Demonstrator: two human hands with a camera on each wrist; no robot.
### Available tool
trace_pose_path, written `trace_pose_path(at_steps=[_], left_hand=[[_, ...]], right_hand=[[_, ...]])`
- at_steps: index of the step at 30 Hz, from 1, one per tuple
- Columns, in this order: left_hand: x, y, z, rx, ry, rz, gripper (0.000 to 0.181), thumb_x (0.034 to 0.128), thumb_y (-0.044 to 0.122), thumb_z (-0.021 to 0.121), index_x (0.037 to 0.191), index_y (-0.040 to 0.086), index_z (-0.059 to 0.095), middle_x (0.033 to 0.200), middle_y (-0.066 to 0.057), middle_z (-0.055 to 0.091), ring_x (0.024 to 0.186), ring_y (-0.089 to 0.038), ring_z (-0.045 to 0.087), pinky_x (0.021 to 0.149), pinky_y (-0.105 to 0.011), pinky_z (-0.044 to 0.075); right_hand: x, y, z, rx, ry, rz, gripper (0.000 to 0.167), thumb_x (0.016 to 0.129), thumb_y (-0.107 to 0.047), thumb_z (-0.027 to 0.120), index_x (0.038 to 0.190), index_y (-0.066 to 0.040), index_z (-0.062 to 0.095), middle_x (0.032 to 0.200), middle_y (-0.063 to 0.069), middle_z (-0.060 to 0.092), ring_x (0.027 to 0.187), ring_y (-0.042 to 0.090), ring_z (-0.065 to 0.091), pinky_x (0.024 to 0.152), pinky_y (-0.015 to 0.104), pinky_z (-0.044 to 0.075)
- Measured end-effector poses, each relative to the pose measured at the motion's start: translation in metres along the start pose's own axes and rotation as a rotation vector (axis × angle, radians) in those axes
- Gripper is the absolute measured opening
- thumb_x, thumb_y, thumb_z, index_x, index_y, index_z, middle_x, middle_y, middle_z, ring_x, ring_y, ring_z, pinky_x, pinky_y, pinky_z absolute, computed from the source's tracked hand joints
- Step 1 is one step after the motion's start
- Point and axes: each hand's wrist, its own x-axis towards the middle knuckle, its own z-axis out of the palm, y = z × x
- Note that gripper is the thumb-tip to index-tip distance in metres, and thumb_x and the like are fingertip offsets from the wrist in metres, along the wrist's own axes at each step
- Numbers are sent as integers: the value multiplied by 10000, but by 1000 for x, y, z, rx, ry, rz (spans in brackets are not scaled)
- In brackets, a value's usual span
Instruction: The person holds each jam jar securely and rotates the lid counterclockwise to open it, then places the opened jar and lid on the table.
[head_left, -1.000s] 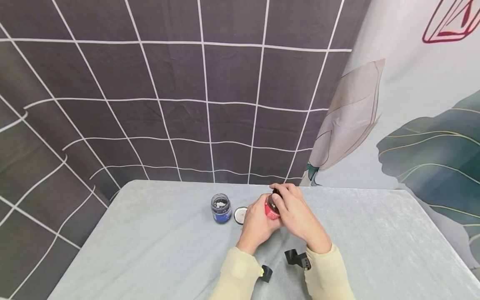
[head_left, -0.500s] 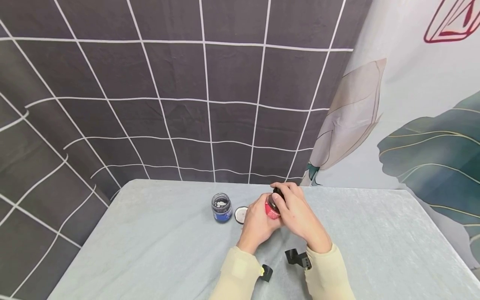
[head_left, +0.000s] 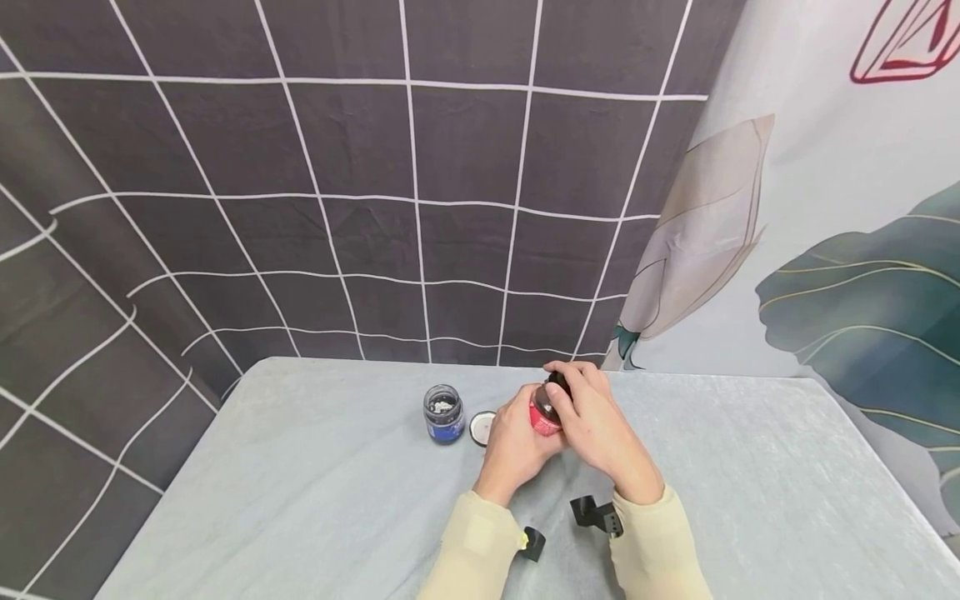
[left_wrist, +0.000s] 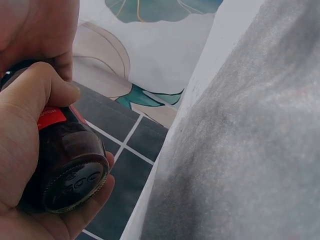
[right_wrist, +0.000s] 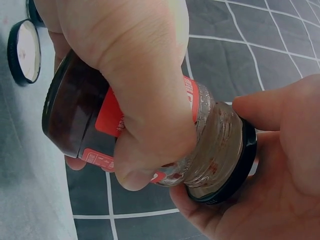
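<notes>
My left hand (head_left: pixel 513 450) wraps round a glass jar (head_left: pixel 544 421) with a red label and dark contents, held above the table. In the left wrist view, the jar's embossed base (left_wrist: pixel 77 185) faces the camera and the thumb lies across its side. My right hand (head_left: pixel 606 433) grips the black lid (right_wrist: pixel 242 167) at the jar's mouth, thumb on one side and fingers on the other. The right wrist view has the jar lying tilted, its clear neck (right_wrist: pixel 215 142) showing below the lid. Whether the lid is threaded on, I cannot tell.
Left of my hands, a lidless jar (head_left: pixel 444 417) with a blue label stands upright, some white matter inside. Beside it a black-rimmed lid (head_left: pixel 481 428) lies with its white inner face up. A pale grey cloth covers the table (head_left: pixel 322 500); a dark gridded curtain (head_left: pixel 360 167) hangs behind.
Both hands keep their hold on the red-labelled jar and its lid, with only a slight shift of the right hand. The blue-labelled jar and loose lid have not moved.
</notes>
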Motion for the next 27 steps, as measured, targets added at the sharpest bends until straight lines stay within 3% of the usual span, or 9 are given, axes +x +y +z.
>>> trace_pose_path(at_steps=[27], left_hand=[[0, -1, 0, -24, -10, -32, 590, 730, 322, 840, 1249, 154, 616, 1098, 4, 702, 959, -152, 655, 862, -340, 526]], right_hand=[[0, 2, -3, 23, 35, -23, 326, 1018, -165, 556, 1302, -12, 599, 1252, 188, 543, 1220, 364, 465, 1018, 521, 409]])
